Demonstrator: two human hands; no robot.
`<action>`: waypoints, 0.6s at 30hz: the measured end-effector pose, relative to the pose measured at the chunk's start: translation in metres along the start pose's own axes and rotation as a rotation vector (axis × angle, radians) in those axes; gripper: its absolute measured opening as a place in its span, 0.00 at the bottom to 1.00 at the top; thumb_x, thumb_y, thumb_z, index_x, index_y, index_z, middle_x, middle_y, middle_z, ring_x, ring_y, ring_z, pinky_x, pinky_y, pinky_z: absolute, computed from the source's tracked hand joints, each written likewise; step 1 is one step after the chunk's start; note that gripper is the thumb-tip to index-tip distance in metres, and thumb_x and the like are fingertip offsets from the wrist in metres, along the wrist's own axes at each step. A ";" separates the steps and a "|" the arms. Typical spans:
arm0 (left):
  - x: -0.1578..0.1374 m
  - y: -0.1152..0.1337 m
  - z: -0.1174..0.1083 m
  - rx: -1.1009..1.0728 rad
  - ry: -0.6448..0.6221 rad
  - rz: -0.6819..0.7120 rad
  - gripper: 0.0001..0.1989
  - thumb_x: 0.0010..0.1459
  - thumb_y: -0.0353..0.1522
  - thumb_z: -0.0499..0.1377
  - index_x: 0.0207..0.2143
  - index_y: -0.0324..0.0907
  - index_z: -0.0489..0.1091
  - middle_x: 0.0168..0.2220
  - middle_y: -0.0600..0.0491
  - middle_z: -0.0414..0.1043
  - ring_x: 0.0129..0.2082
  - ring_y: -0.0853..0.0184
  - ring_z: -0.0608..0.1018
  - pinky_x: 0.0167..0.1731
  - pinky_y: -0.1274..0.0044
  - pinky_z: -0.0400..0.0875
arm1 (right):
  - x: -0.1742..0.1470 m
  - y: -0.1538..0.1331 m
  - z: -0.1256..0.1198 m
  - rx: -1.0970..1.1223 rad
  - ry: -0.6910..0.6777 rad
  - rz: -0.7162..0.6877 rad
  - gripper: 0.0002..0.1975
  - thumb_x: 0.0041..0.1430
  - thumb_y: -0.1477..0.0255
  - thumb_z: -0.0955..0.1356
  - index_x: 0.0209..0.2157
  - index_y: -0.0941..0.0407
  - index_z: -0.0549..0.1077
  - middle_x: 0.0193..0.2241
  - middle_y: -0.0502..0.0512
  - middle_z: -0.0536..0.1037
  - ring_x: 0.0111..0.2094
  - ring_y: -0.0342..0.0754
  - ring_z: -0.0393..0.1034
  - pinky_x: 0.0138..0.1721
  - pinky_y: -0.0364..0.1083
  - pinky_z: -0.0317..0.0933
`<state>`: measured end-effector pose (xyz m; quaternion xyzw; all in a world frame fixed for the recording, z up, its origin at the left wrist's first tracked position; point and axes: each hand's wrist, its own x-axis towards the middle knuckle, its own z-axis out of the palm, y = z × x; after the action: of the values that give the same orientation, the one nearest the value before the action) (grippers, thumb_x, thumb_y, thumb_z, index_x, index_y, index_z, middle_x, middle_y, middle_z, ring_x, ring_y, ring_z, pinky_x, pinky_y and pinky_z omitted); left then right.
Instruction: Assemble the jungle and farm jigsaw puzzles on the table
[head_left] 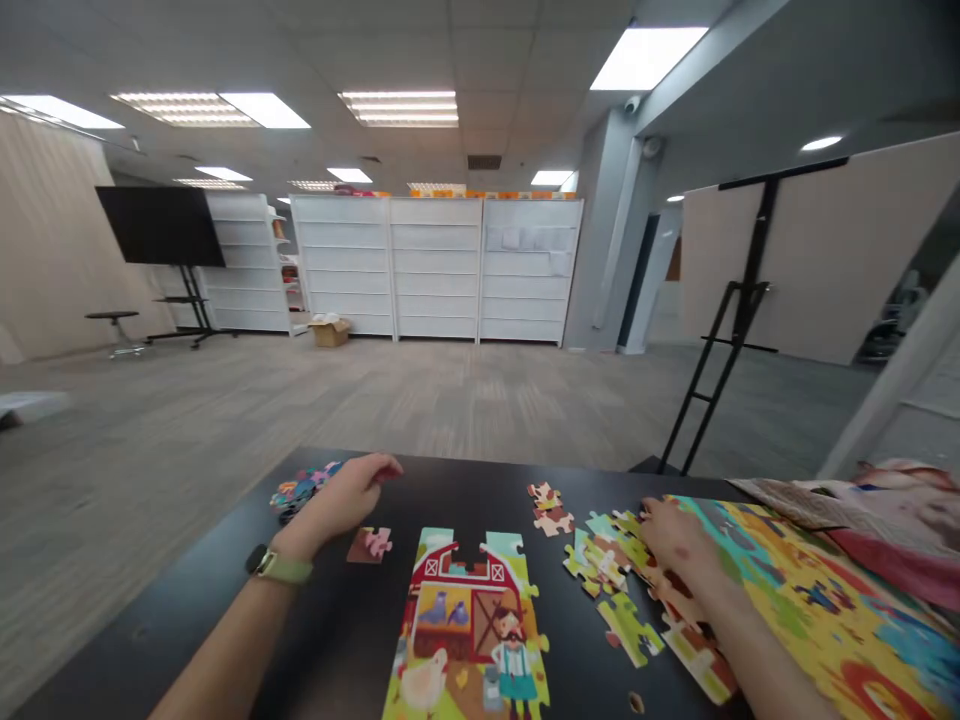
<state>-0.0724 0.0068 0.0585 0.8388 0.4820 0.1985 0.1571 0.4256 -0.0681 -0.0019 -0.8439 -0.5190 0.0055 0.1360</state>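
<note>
A partly joined jigsaw puzzle [472, 640] lies in front of me on the black table, showing a red barn, a hen and a farmer. A gap shows in its top edge. My left hand [367, 487], with a watch on its wrist, is over the table left of the puzzle, fingers loosely bent and nothing visible in them. Just below it is a pink and brown puzzle piece [369, 544]. My right hand [679, 540] reaches over a pile of loose puzzle pieces [600, 560]; its fingertips are hidden, so a grip cannot be made out.
More brown and white pieces [551, 510] lie behind the puzzle. A colourful heap [304, 488] sits beyond my left wrist. On the right are a yellow illustrated board [817, 590] and a cloth bundle [885, 510]. A black stand [720, 350] rises behind the table.
</note>
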 end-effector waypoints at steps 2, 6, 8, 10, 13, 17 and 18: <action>-0.002 -0.008 -0.002 0.015 -0.054 -0.043 0.22 0.49 0.21 0.48 0.42 0.41 0.74 0.39 0.51 0.78 0.41 0.65 0.79 0.42 0.77 0.71 | 0.005 -0.001 0.005 0.024 -0.022 -0.023 0.19 0.52 0.76 0.64 0.44 0.57 0.80 0.43 0.70 0.81 0.47 0.65 0.76 0.47 0.56 0.63; -0.007 -0.015 0.008 0.023 -0.199 -0.074 0.19 0.46 0.24 0.54 0.41 0.41 0.75 0.34 0.54 0.78 0.35 0.65 0.80 0.34 0.79 0.71 | 0.009 -0.003 0.005 0.122 -0.031 -0.077 0.14 0.51 0.75 0.66 0.37 0.57 0.82 0.39 0.67 0.83 0.47 0.63 0.76 0.48 0.54 0.63; -0.009 -0.018 0.014 0.038 -0.240 -0.080 0.21 0.43 0.27 0.58 0.43 0.42 0.75 0.38 0.53 0.77 0.39 0.63 0.79 0.37 0.78 0.71 | 0.007 0.000 0.002 0.200 -0.032 -0.103 0.12 0.50 0.72 0.68 0.36 0.56 0.82 0.36 0.63 0.83 0.44 0.60 0.77 0.45 0.51 0.65; -0.011 -0.021 0.020 0.061 -0.277 -0.100 0.25 0.37 0.28 0.62 0.44 0.41 0.74 0.41 0.51 0.77 0.40 0.59 0.79 0.37 0.76 0.72 | 0.000 0.006 0.000 0.293 -0.029 -0.120 0.14 0.50 0.68 0.69 0.39 0.55 0.81 0.35 0.58 0.82 0.37 0.55 0.77 0.39 0.48 0.67; -0.012 -0.024 0.027 0.081 -0.314 -0.123 0.25 0.37 0.31 0.61 0.43 0.41 0.74 0.39 0.50 0.76 0.38 0.58 0.79 0.33 0.75 0.71 | -0.011 0.018 -0.004 0.422 -0.002 -0.114 0.20 0.53 0.64 0.68 0.46 0.58 0.77 0.31 0.53 0.80 0.27 0.48 0.74 0.28 0.44 0.65; -0.013 -0.022 0.033 0.072 -0.356 -0.111 0.20 0.42 0.33 0.58 0.41 0.42 0.73 0.36 0.52 0.76 0.35 0.60 0.79 0.29 0.77 0.70 | -0.016 0.034 -0.012 0.499 0.052 -0.090 0.22 0.58 0.64 0.64 0.50 0.60 0.74 0.28 0.52 0.77 0.25 0.46 0.72 0.27 0.43 0.65; -0.013 -0.021 0.034 0.071 -0.363 -0.107 0.20 0.43 0.33 0.58 0.41 0.42 0.73 0.35 0.52 0.76 0.34 0.60 0.79 0.29 0.77 0.70 | -0.015 0.036 -0.015 0.495 0.064 -0.084 0.21 0.58 0.64 0.64 0.50 0.60 0.73 0.29 0.52 0.78 0.27 0.47 0.73 0.29 0.44 0.66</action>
<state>-0.0771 0.0033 0.0172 0.8391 0.4964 0.0182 0.2219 0.4524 -0.0997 0.0020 -0.7624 -0.5318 0.1001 0.3548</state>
